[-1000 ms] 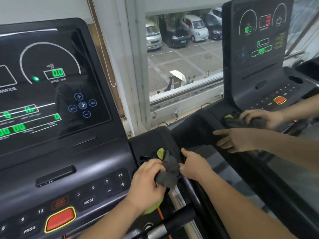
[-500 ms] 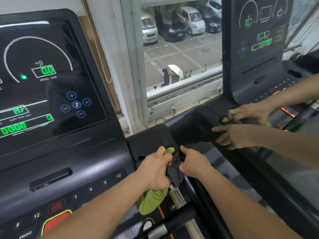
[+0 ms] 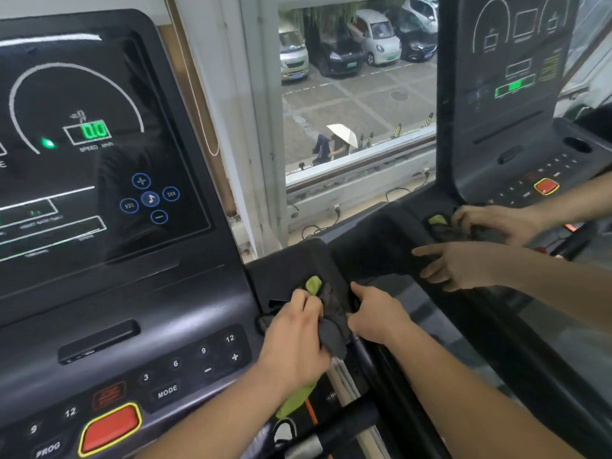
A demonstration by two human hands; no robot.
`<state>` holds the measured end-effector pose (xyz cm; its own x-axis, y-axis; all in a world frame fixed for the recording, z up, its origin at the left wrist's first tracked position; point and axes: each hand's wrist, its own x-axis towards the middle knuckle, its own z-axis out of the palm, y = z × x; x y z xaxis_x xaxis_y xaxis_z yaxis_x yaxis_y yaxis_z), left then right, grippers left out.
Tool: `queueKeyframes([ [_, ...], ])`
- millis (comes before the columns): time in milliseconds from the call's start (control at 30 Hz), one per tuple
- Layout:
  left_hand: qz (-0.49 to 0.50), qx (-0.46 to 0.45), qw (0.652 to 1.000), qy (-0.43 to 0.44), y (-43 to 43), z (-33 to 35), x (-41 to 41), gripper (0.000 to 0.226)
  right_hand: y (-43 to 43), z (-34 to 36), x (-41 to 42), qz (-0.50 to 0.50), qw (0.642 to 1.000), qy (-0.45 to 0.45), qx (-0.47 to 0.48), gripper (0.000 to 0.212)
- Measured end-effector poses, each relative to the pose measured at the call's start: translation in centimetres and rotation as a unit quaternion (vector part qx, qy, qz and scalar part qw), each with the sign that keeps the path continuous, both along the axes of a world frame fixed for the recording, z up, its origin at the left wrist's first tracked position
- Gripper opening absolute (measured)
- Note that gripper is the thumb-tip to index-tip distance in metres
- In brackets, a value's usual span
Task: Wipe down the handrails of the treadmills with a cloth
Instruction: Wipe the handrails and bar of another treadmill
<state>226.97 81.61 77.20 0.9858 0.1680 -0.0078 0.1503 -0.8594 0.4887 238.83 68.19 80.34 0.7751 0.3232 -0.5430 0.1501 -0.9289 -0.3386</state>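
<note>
Clutching the cloth (image 3: 332,326), your left grip (image 3: 294,339) is curled tight round the dark bundle, with a green tail hanging below the wrist and a green corner poking out above the knuckles. Your right grip (image 3: 377,318) sits just beside it, touching the cloth's right edge, thumb lifted. Its fingers fold under out of sight, so you cannot tell whether they pinch the cloth or only rest there. The cloth lies between both grips, pressed on the black handrail (image 3: 291,260) at the right end of the console (image 3: 132,326).

Left of your hands are numbered keys and a red button (image 3: 111,427). Above them the lit display (image 3: 82,144) reads 0.0. To the right stands a second console (image 3: 496,111), where another pair of hands holds a like cloth. Beyond, a window (image 3: 261,127) looks down on parked cars (image 3: 374,38) and a white umbrella (image 3: 344,134).
</note>
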Motion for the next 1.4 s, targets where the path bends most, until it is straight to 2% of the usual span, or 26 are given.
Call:
queueKeyframes([
  [67, 0.014, -0.020, 0.998, 0.053, -0.5, 1.0, 1.5, 0.027, 0.0, 0.2, 0.0, 0.002, 1.000, -0.001, -0.004, 0.086],
  [133, 0.026, -0.061, 0.996, 0.062, -0.7, 1.3, 2.8, 0.024, 0.1, 0.3, 0.1, 0.005, 1.000, 0.007, -0.010, 0.084],
  [233, 0.025, -0.117, 0.993, 0.002, -0.4, 0.5, 2.9, 0.021, 0.4, 0.2, 0.6, 0.001, 1.000, 0.019, -0.014, 0.075],
  [300, 0.022, -0.169, 0.983, -0.063, -0.3, -0.3, 1.7, 0.026, 0.5, 0.0, 0.9, 0.006, 1.000, 0.019, -0.014, 0.071],
  [367, 0.004, -0.181, 0.979, -0.095, -0.1, -0.6, 0.3, 0.032, 0.8, 0.3, 0.6, 0.006, 1.000, 0.017, -0.014, 0.069],
  [433, -0.034, -0.137, 0.986, -0.086, 0.2, -0.2, -0.3, 0.037, 0.8, 0.6, 0.4, 0.007, 1.000, 0.015, -0.010, 0.069],
  [500, -0.062, -0.030, 0.995, -0.067, 0.7, 0.4, -1.2, 0.041, 0.7, 0.9, 0.2, 0.004, 1.000, 0.015, -0.004, 0.065],
  [600, -0.022, 0.139, 0.990, -0.005, 2.1, 1.3, -2.2, 0.048, 0.6, 0.6, 0.1, -0.001, 1.000, 0.012, -0.005, 0.081],
  [667, -0.005, 0.194, 0.979, 0.067, 2.7, 2.0, -1.5, 0.055, 0.4, 0.3, 0.1, 0.002, 1.000, 0.010, -0.003, 0.086],
  [767, -0.078, 0.233, 0.965, 0.094, 3.0, 2.5, 0.1, 0.057, 0.4, 0.2, 0.1, 0.010, 1.000, 0.007, -0.004, 0.086],
  [867, -0.104, 0.217, 0.966, 0.094, 1.9, 2.9, 0.5, 0.054, 0.5, 0.4, 0.1, 0.020, 1.000, 0.005, -0.011, 0.082],
  [967, -0.055, 0.206, 0.965, 0.150, 0.2, 2.7, 0.2, 0.058, 0.4, 0.3, 0.1, 0.020, 1.000, 0.005, -0.005, 0.078],
  [1067, -0.024, 0.150, 0.972, 0.179, -0.1, 2.6, 0.8, 0.061, 0.4, 0.0, 0.2, 0.016, 1.000, 0.002, -0.003, 0.075],
  [1300, -0.010, 0.055, 0.994, 0.098, 0.6, 1.8, 0.6, 0.044, 0.4, -0.3, 0.6, 0.004, 1.000, 0.021, 0.008, 0.088],
  [1400, -0.058, 0.021, 0.998, 0.011, 0.7, 1.0, -1.3, 0.044, 0.1, -0.4, 0.7, 0.005, 1.000, 0.012, 0.010, 0.086],
])
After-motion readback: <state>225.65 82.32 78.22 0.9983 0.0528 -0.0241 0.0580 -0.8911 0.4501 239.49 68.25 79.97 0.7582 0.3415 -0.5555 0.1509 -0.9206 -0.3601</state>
